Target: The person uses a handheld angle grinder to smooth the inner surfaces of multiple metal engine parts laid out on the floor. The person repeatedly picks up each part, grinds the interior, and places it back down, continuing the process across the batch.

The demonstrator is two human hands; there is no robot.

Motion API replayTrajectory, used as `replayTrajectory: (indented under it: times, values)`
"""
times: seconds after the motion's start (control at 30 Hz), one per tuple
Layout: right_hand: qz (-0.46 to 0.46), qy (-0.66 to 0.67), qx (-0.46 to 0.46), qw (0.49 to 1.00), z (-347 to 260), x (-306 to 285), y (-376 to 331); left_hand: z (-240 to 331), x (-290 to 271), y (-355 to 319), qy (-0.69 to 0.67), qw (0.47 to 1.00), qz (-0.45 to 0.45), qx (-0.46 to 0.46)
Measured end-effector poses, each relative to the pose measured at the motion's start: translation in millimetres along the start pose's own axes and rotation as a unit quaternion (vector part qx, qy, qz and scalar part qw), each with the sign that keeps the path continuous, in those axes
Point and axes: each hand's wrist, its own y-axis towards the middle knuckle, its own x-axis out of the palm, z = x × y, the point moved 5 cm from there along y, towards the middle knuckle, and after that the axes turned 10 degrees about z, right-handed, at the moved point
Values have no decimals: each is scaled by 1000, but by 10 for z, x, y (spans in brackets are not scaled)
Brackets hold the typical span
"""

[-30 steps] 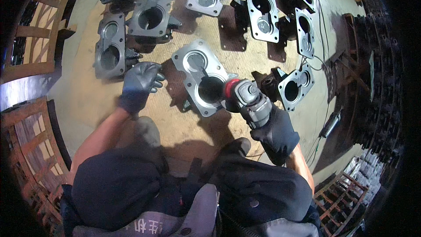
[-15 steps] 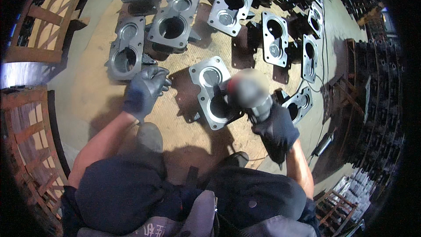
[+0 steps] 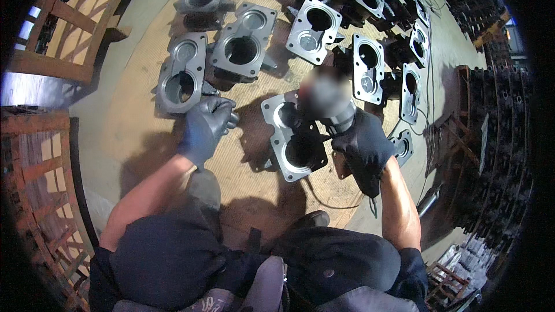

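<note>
My gloved right hand [image 3: 367, 144] grips a corded angle grinder [image 3: 340, 117], whose front end is blurred. That front end hangs at the far right corner of a grey metal casting [image 3: 281, 134] with two large round openings; whether they touch I cannot tell. This casting stands flange-up in front of me. My gloved left hand [image 3: 209, 124] is closed, its fingers curled with nothing visible in them. It is just below another casting [image 3: 195, 84], left of the middle one and apart from it.
More castings, such as one casting [image 3: 243, 40] and another [image 3: 315, 29], stand across the wooden board [image 3: 139, 81] beyond my hands. Cables run along the right side. Rusty frames [image 3: 55, 69] line the left; dark stacked metal parts [image 3: 497, 133] fill the right.
The grinder has moved away from me, from beside the middle casting to its far right corner. The whole view has shifted slightly. My left hand stays closed near the left casting.
</note>
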Motion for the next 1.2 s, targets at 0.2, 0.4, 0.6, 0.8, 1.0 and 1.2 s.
replayTrajectory:
  times: [0.2,0.4,0.6,0.8,1.0,1.2]
  values:
    - [-73,71,30,994,175,348,-360,-44,-60,27,1,999,-13,-32]
    - [2,90,-34,995,-166,215,42,29,-118,-14,-5,1000,-5,-13]
    - [-21,88,-66,994,-344,435,14,80,-360,103,-38,999,24,-10]
    - [-35,76,-39,996,-376,395,-150,60,-183,176,-59,998,28,-21]
    - [-49,98,58,992,23,202,-289,216,-144,38,-51,998,24,-17]
    - [-15,137,70,988,340,393,-1005,164,-173,86,-33,999,13,-12]
